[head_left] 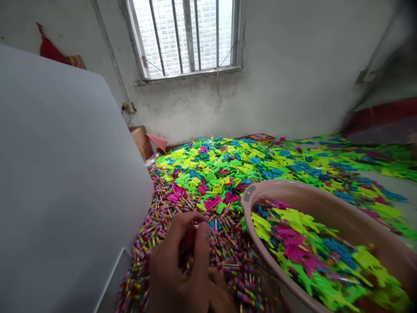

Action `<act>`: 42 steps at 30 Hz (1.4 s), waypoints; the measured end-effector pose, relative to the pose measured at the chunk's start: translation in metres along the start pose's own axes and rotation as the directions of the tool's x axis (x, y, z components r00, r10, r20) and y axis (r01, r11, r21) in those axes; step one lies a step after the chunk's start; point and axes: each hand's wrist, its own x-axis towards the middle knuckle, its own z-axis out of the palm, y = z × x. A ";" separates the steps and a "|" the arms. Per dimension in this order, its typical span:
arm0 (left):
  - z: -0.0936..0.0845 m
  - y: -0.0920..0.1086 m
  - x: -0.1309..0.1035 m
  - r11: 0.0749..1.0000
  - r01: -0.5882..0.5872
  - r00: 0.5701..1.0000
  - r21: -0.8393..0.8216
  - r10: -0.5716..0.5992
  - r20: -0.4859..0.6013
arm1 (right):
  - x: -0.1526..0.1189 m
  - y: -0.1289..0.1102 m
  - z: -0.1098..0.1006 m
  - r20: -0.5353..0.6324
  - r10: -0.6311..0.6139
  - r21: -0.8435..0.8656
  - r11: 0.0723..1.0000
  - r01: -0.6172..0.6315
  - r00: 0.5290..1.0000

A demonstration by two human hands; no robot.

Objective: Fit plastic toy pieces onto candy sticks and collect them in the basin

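My left hand (177, 265) is at the bottom middle, its index finger and thumb curled together in a pinch. Something dark red shows in the gap between them, too shadowed to name. Under and around it lies a thick layer of small striped stick-like pieces (146, 243) in pink, purple, red and yellow. A patch of skin right of the thumb may be part of my right hand (220, 284); its fingers do not show clearly. To the right stands a pink oval basin (293, 184) holding flat neon plastic pieces (293, 248) in yellow, green, magenta and blue.
Behind the hand rises a heap of similar neon plastic pieces (215, 165), spreading right across the surface. A large white panel (65, 174) blocks the left side. A barred window (185, 39) is in the wall behind. At the right edge, a dark shape is blurred.
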 end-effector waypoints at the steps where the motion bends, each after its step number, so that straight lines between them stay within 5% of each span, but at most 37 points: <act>1: -0.001 -0.001 0.002 1.000 -0.001 1.000 -0.001 0.001 -0.004 | 0.007 -0.002 -0.004 -0.036 0.035 0.030 0.999 -0.034 0.999; 5: -0.003 -0.003 0.010 0.997 0.035 0.999 0.069 -0.035 -0.011 | 0.046 -0.017 -0.031 -0.218 0.247 0.233 0.953 -0.195 0.944; 10: -0.001 -0.007 0.014 0.993 -0.006 0.999 0.118 0.002 0.034 | 0.095 -0.030 -0.065 -0.331 0.312 0.343 0.919 -0.194 0.890; 17: -0.001 -0.013 0.018 0.984 -0.027 1.000 0.174 0.028 -0.006 | 0.129 -0.051 -0.095 -0.375 0.182 -0.072 0.972 -0.224 0.909; 25: 0.002 -0.024 0.023 0.936 -0.116 0.992 0.334 0.126 -0.007 | 0.113 -0.074 -0.113 -0.233 0.099 0.210 0.976 -0.049 0.967; 33: 0.008 -0.023 0.017 0.994 -0.070 0.992 0.081 0.060 0.113 | 0.104 -0.082 -0.128 -0.149 0.084 0.245 0.968 -0.046 0.985; 38: 0.008 -0.024 0.015 0.998 -0.057 0.984 0.003 0.055 0.171 | 0.101 -0.085 -0.127 -0.014 0.159 0.414 0.900 -0.139 0.987; 42: 0.007 -0.026 0.014 0.998 -0.056 0.981 0.001 0.055 0.186 | 0.100 -0.087 -0.123 -0.040 0.207 0.528 0.835 -0.156 0.977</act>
